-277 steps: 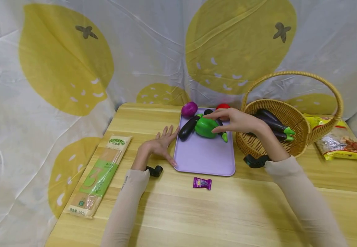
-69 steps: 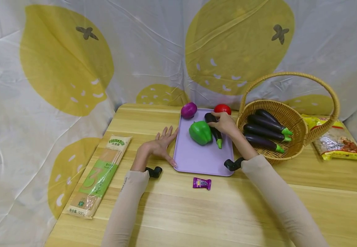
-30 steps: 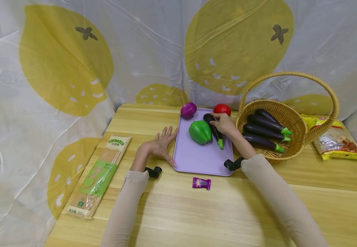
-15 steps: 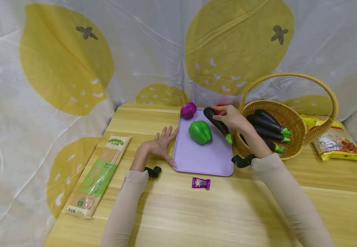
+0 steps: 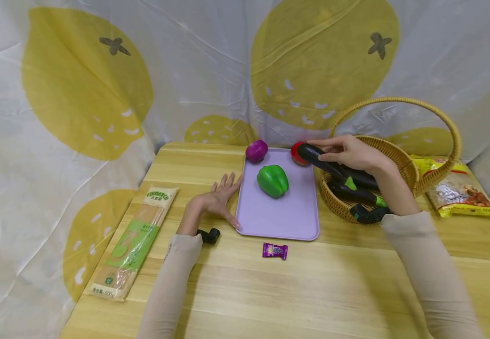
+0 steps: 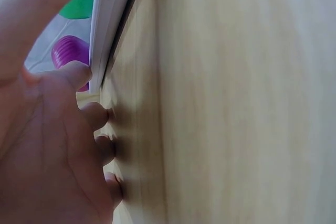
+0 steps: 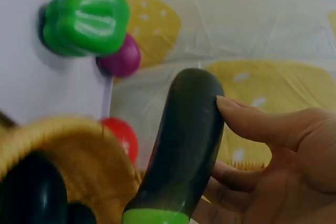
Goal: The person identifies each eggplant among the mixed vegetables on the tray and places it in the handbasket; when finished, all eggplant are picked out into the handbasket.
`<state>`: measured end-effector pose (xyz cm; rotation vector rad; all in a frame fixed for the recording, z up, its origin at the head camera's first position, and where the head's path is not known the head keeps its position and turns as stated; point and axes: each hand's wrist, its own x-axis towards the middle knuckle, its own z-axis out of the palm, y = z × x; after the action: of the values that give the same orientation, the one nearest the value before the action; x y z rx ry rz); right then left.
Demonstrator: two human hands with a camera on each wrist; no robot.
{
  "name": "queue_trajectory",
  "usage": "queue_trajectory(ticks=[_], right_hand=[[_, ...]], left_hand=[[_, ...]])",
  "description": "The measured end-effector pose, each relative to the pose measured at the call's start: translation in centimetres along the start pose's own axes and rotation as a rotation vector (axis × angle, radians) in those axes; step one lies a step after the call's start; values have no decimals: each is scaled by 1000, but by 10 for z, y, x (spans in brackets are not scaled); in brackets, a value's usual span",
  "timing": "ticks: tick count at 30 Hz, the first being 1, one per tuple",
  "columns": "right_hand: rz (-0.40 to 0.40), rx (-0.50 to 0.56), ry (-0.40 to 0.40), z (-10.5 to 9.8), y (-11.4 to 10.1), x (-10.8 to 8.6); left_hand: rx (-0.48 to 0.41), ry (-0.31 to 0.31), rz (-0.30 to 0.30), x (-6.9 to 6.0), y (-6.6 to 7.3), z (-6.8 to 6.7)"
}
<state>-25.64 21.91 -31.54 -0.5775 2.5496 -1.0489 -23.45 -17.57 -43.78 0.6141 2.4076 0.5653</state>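
My right hand pinches a dark eggplant with a green stem end, held above the left rim of the wicker basket. In the right wrist view the thumb presses one side of this eggplant, with fingers behind it. Other eggplants lie inside the basket, partly hidden by my hand. Fingers spread, my left hand rests on the table at the left edge of the lilac tray, touching it. A green bell pepper sits on the tray.
A purple onion and a red round vegetable are by the tray's far corners. A small purple wrapped candy lies in front. Packaged noodles lie left, and a yellow food bag is right of the basket.
My right hand has lifted the eggplant off the tray and carried it right to the basket. Earlier, the green pepper shifted left and down on the tray. The left hand stays put.
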Motion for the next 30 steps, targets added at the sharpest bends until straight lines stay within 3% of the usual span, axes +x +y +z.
queue_trajectory(ticks=[7,12,22,30], right_hand=[[-26,-67,-62,-21,29,-19],[-11,-79,-61,-29,52,-24],[58,-17,-181,-30,85,-26],[150,74,-208,-34,95,-29]], left_hand=[[3,6,-4,-2,-2,0],[2,8,-1,-3,-2,0],[2,8,2,-4,0,-1],[12,8,2,-3,3,-1]])
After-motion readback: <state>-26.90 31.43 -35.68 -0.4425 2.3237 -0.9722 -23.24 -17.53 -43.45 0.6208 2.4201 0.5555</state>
